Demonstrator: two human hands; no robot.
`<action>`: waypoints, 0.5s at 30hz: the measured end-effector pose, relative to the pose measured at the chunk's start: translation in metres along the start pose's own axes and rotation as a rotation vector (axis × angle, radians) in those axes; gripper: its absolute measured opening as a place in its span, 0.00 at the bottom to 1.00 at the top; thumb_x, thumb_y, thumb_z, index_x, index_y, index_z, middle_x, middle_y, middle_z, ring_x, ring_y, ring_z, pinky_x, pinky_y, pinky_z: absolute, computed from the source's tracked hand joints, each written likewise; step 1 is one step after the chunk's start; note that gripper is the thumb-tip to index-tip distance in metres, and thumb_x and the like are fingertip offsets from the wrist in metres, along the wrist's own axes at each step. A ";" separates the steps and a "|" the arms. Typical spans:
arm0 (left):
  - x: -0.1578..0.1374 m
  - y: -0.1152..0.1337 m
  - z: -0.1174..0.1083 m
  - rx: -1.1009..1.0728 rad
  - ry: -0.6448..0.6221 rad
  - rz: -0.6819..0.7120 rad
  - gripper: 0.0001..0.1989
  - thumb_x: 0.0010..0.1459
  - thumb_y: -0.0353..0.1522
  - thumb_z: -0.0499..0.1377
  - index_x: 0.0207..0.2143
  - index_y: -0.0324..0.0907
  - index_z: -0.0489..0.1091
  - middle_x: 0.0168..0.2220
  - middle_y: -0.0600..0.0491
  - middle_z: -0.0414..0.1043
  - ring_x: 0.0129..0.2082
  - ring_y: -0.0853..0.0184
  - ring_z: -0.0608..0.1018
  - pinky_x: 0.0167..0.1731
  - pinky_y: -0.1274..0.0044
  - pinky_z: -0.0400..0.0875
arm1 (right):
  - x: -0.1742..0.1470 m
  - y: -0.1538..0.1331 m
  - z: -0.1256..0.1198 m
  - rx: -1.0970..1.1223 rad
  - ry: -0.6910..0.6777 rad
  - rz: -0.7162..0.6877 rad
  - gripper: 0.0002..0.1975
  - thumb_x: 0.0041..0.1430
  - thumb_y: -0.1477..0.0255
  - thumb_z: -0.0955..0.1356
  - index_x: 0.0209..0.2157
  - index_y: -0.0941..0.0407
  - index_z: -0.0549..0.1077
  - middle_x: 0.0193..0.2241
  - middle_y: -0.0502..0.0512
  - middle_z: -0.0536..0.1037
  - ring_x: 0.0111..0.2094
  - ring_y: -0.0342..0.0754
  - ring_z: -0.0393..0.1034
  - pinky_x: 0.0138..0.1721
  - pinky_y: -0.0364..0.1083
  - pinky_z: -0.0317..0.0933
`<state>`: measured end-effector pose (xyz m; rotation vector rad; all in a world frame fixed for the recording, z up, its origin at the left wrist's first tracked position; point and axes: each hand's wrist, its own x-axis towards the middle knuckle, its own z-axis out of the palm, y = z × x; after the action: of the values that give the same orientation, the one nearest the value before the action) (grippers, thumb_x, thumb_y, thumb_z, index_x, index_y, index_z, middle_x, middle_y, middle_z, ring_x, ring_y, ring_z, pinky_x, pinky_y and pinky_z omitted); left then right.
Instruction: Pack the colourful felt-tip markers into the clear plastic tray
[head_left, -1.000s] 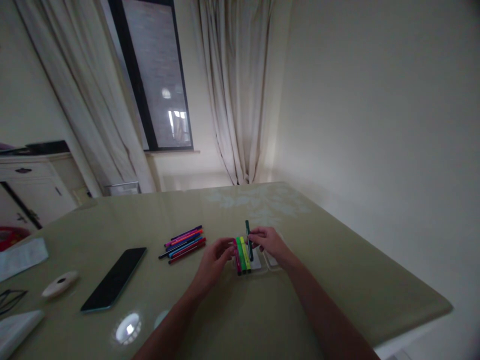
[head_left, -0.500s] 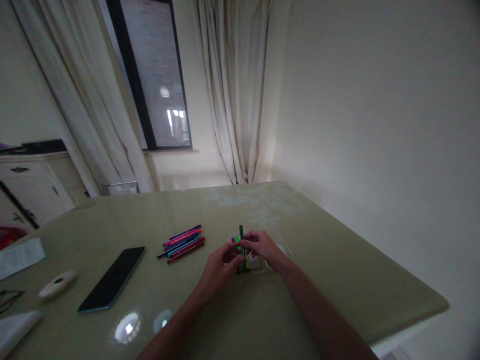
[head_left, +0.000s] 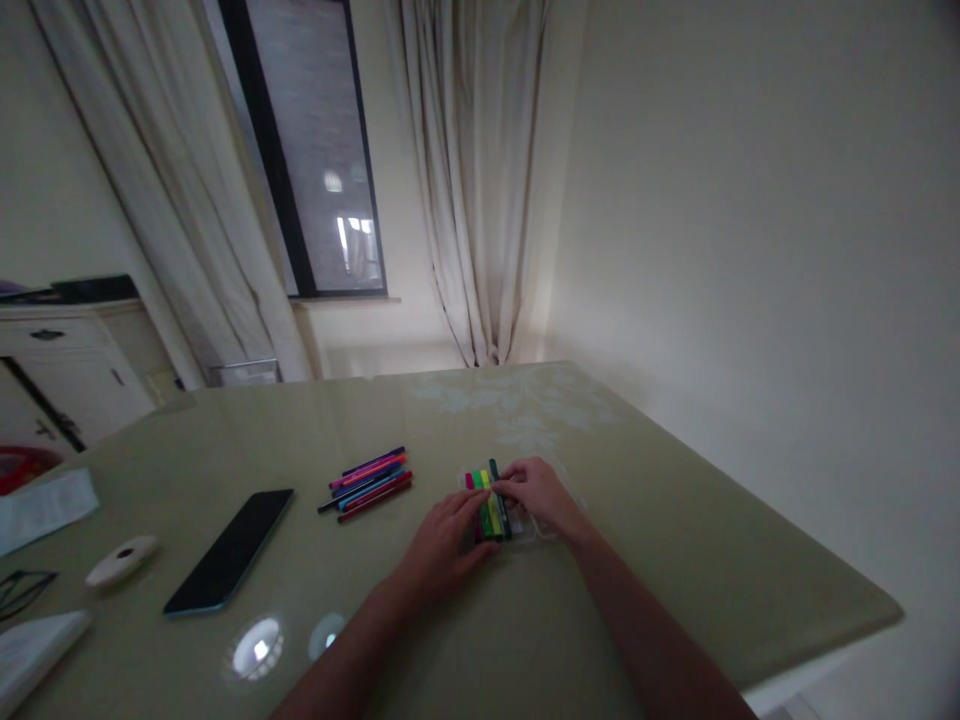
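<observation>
In the head view a clear plastic case (head_left: 534, 537) lies on the table, holding a row of felt-tip pens with pink, bright green and yellow ends (head_left: 477, 480). A dark green felt-tip pen (head_left: 494, 470) lies along the right side of that row, pinched by my right hand (head_left: 538, 492) between thumb and fingertips. My left hand (head_left: 442, 540) rests over the left part of the row, fingers extended and touching the pens, thumb apart near their lower ends. It partly covers the pens.
Left of my hands lies a pile of felt-tip pens (head_left: 373, 482). Further left are a black phone (head_left: 229, 552), a white oval object (head_left: 122, 562), a paper sheet (head_left: 49, 510) and thin black glasses-like frames (head_left: 22, 592). A wall stands beyond the table's right edge (head_left: 739, 480).
The dark green pen, held up between both hands before, now lies lower beside the row. My left hand has let go of it and spread over the other pens.
</observation>
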<state>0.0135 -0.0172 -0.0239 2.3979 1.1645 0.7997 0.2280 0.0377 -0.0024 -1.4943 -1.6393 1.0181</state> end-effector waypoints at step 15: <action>0.006 -0.008 -0.014 0.126 0.052 -0.113 0.17 0.71 0.37 0.50 0.57 0.46 0.71 0.56 0.46 0.73 0.56 0.60 0.74 0.58 0.68 0.68 | -0.002 -0.002 0.011 -0.403 0.131 -0.124 0.05 0.58 0.72 0.73 0.29 0.57 0.82 0.28 0.55 0.83 0.31 0.48 0.76 0.34 0.43 0.61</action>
<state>0.0031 -0.0066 -0.0150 2.3983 1.3958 0.7779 0.2170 0.0348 -0.0057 -1.6484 -1.8900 0.5292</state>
